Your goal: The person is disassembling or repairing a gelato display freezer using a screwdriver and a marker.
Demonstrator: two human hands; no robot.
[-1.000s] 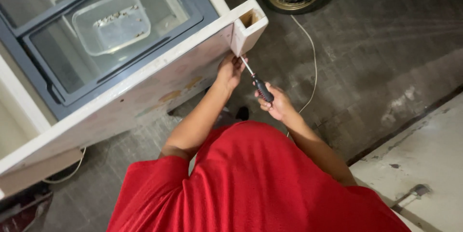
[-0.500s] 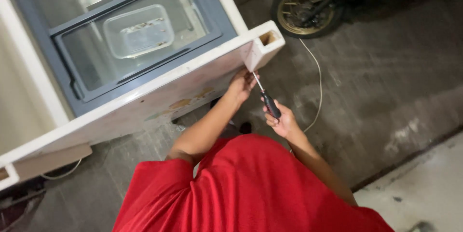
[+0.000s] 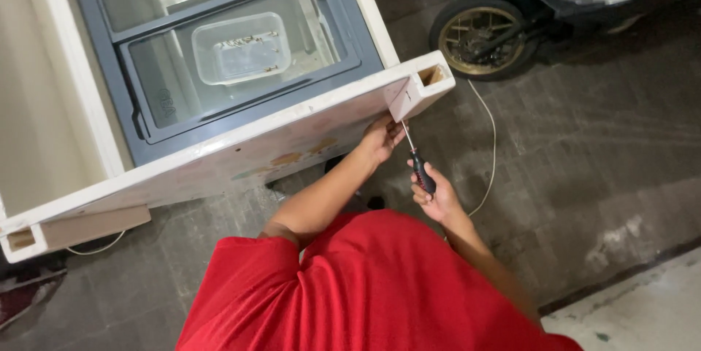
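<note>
My left hand [image 3: 380,139] rests against the underside of the white chest freezer [image 3: 241,157], close to its hollow end corner [image 3: 423,82]. My right hand [image 3: 437,198] grips the black handle of a screwdriver [image 3: 418,161]. The thin shaft points up and its tip touches the freezer's corner piece just below the opening. My red shirt [image 3: 365,285] fills the bottom of the view.
Grey-framed sliding glass lids [image 3: 219,52] cover the freezer, with a clear plastic tub [image 3: 241,48] under them. A motorbike wheel [image 3: 482,37] stands at the upper right. A white cable [image 3: 493,147] trails over the grey tiled floor. A pale slab [image 3: 642,314] lies at the lower right.
The view has shifted, so the freezer and motorbike sit lower and further right in frame. Both hands stay at the freezer corner, the screwdriver still at the corner piece.
</note>
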